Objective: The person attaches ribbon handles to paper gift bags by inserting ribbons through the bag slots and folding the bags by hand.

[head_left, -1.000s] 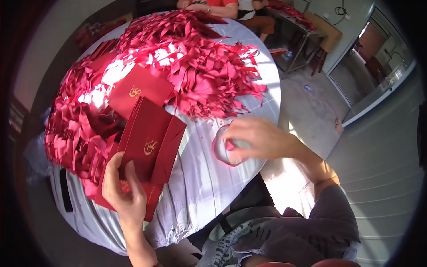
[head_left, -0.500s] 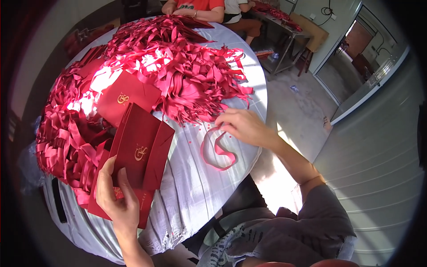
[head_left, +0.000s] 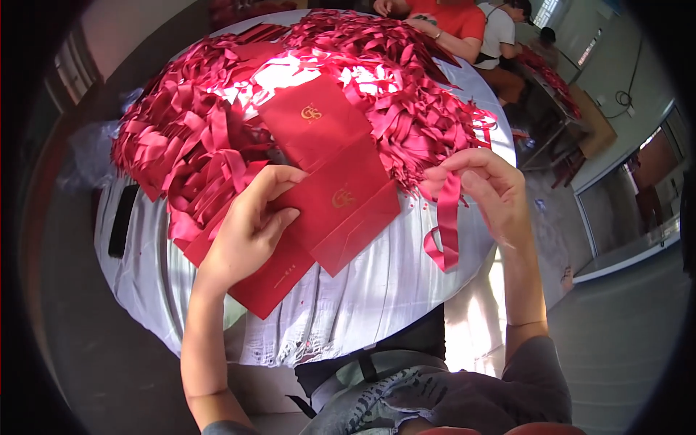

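My left hand (head_left: 246,228) pinches the left edge of a red paper bag (head_left: 362,217) with a gold emblem and a folded flap along its near right side. Under it, another flat red bag (head_left: 272,286) reaches toward the table's near edge. A further red bag (head_left: 312,109), also with a gold emblem, lies just beyond. To the right, my right hand (head_left: 493,192) is raised above the table, thumb and fingers closed on a pinkish-red ribbon (head_left: 448,225). The ribbon hangs down in a loose curl, apart from the bag.
Large heaps of red ribbon-handled bags (head_left: 196,138) cover the far and left parts of the round table with a white cloth (head_left: 377,290). A black oblong object (head_left: 123,221) lies at the left edge. Across the table sits a person in a red shirt (head_left: 449,25); others are behind.
The view has turned, shifting the scene rightward. My right hand has lifted the ribbon off the tablecloth. My left hand still grips the bag, now turned and lying flatter.
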Action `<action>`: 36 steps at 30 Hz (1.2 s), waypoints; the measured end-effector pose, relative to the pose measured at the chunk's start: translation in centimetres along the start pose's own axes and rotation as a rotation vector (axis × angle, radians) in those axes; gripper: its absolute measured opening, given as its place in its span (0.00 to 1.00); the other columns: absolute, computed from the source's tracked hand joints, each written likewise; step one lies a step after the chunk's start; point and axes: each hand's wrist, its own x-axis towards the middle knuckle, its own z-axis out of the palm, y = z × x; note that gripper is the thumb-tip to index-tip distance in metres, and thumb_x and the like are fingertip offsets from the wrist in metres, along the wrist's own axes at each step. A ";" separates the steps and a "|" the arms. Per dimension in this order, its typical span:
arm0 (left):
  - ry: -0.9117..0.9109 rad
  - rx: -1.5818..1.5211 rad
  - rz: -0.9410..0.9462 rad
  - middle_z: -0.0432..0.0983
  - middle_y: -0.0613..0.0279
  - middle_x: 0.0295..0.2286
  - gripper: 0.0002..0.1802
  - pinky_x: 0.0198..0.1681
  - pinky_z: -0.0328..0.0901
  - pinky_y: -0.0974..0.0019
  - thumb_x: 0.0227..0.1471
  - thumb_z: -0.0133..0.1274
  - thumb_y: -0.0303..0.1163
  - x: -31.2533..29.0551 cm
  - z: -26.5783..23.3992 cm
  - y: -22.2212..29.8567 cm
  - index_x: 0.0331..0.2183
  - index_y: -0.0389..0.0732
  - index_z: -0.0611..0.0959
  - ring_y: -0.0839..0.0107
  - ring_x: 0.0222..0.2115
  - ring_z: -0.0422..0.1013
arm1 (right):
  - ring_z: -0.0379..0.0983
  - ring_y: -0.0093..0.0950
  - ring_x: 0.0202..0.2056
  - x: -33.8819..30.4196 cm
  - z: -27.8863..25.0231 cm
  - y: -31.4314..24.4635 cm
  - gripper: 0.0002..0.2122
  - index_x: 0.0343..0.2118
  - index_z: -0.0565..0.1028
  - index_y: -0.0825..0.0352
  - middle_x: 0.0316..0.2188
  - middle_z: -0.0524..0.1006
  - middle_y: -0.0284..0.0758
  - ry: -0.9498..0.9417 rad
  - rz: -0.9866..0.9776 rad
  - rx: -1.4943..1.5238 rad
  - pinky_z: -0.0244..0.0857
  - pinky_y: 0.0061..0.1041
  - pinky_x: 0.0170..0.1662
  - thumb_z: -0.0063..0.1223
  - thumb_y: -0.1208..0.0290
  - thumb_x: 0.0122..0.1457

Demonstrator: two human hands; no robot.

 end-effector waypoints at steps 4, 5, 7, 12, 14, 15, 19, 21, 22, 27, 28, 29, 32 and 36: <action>-0.123 -0.144 -0.027 0.73 0.60 0.42 0.21 0.47 0.64 0.72 0.49 0.45 0.10 1.1 -0.6 0.2 0.46 0.33 0.71 0.74 0.47 0.68 | 0.77 0.24 0.34 1.4 3.2 0.2 0.07 0.39 0.73 0.75 0.33 0.77 0.39 -0.109 0.055 0.110 0.71 0.21 0.40 0.46 0.85 0.59; -0.125 -0.134 -0.033 0.74 0.60 0.41 0.21 0.48 0.64 0.72 0.49 0.45 0.10 1.4 -0.6 0.4 0.46 0.33 0.72 0.74 0.46 0.69 | 0.76 0.21 0.32 1.9 4.1 0.3 0.07 0.39 0.71 0.73 0.31 0.77 0.36 -0.138 0.070 0.052 0.71 0.18 0.38 0.47 0.85 0.58; -0.137 -0.130 -0.034 0.75 0.59 0.41 0.20 0.48 0.64 0.72 0.49 0.45 0.10 2.0 -0.2 0.6 0.46 0.33 0.73 0.74 0.45 0.69 | 0.75 0.19 0.31 2.2 5.7 1.5 0.08 0.40 0.68 0.72 0.28 0.76 0.33 -0.082 0.063 0.076 0.70 0.17 0.36 0.50 0.84 0.57; -0.098 -0.106 -0.022 0.77 0.59 0.40 0.19 0.46 0.66 0.72 0.48 0.48 0.12 2.5 0.9 1.0 0.45 0.32 0.76 0.75 0.40 0.72 | 0.74 0.15 0.27 1.8 7.5 3.4 0.05 0.34 0.72 0.71 0.26 0.78 0.32 0.012 0.040 -0.134 0.68 0.16 0.30 0.56 0.80 0.55; -0.096 -0.080 -0.013 0.77 0.59 0.40 0.19 0.45 0.66 0.72 0.48 0.49 0.12 2.6 1.3 1.1 0.45 0.33 0.76 0.75 0.40 0.72 | 0.73 0.15 0.24 1.5 8.1 4.3 0.03 0.29 0.74 0.71 0.25 0.78 0.32 0.088 0.007 -0.219 0.67 0.16 0.27 0.57 0.79 0.54; -0.092 -0.052 -0.008 0.77 0.60 0.40 0.20 0.44 0.67 0.72 0.49 0.49 0.13 2.6 1.5 1.3 0.45 0.33 0.76 0.75 0.40 0.72 | 0.73 0.15 0.24 1.4 8.2 4.4 0.03 0.29 0.74 0.71 0.25 0.78 0.32 0.093 0.003 -0.225 0.67 0.16 0.27 0.57 0.79 0.54; -0.046 0.007 0.099 0.78 0.57 0.38 0.18 0.42 0.67 0.72 0.49 0.51 0.15 2.9 2.4 1.0 0.44 0.34 0.77 0.76 0.38 0.72 | 0.70 0.18 0.19 1.3 8.9 4.5 0.04 0.28 0.73 0.70 0.21 0.75 0.33 0.238 -0.114 -0.361 0.64 0.19 0.24 0.58 0.81 0.51; -0.020 0.016 0.078 0.78 0.55 0.37 0.17 0.41 0.67 0.70 0.48 0.52 0.15 2.7 2.6 1.2 0.43 0.34 0.78 0.74 0.37 0.74 | 0.70 0.21 0.19 1.1 9.1 4.6 0.05 0.26 0.72 0.70 0.20 0.74 0.34 0.264 -0.115 -0.398 0.64 0.21 0.23 0.58 0.81 0.50; -0.005 0.026 0.092 0.78 0.55 0.38 0.17 0.41 0.67 0.70 0.48 0.53 0.15 2.7 2.7 1.1 0.43 0.34 0.78 0.73 0.37 0.74 | 0.70 0.21 0.19 1.1 9.1 4.7 0.05 0.26 0.72 0.70 0.20 0.74 0.34 0.272 -0.121 -0.403 0.64 0.21 0.23 0.58 0.81 0.50; 0.063 0.250 0.207 0.76 0.52 0.33 0.19 0.37 0.68 0.66 0.44 0.55 0.15 2.6 3.1 2.0 0.41 0.35 0.79 0.59 0.33 0.74 | 0.71 0.12 0.22 0.9 9.2 4.6 0.04 0.27 0.73 0.69 0.21 0.75 0.28 0.300 -0.113 -0.427 0.64 0.13 0.25 0.58 0.81 0.52; 0.061 0.251 0.214 0.76 0.52 0.33 0.19 0.37 0.68 0.66 0.44 0.55 0.15 2.5 3.3 2.2 0.41 0.35 0.79 0.59 0.33 0.74 | 0.71 0.12 0.22 0.9 9.2 4.6 0.04 0.27 0.72 0.69 0.21 0.75 0.29 0.310 -0.123 -0.438 0.64 0.13 0.24 0.58 0.81 0.51; 0.070 0.259 0.198 0.76 0.52 0.32 0.18 0.37 0.68 0.66 0.43 0.55 0.15 2.4 3.4 2.4 0.41 0.35 0.79 0.59 0.33 0.74 | 0.71 0.12 0.22 0.8 9.2 4.6 0.04 0.27 0.72 0.69 0.21 0.75 0.29 0.315 -0.129 -0.440 0.64 0.13 0.24 0.58 0.81 0.51; 0.094 0.274 0.205 0.75 0.51 0.30 0.18 0.34 0.67 0.66 0.43 0.55 0.15 2.1 3.7 2.6 0.40 0.35 0.79 0.59 0.30 0.73 | 0.69 0.15 0.19 0.8 9.5 4.2 0.05 0.26 0.72 0.69 0.19 0.74 0.31 0.337 -0.211 -0.484 0.62 0.17 0.22 0.59 0.81 0.49; 0.108 0.289 0.245 0.74 0.52 0.28 0.18 0.32 0.67 0.66 0.43 0.55 0.14 1.8 4.2 2.4 0.40 0.35 0.79 0.60 0.28 0.73 | 0.72 0.33 0.21 0.7 9.4 3.5 0.08 0.24 0.68 0.67 0.19 0.72 0.35 0.333 -0.223 -0.587 0.65 0.30 0.25 0.57 0.80 0.47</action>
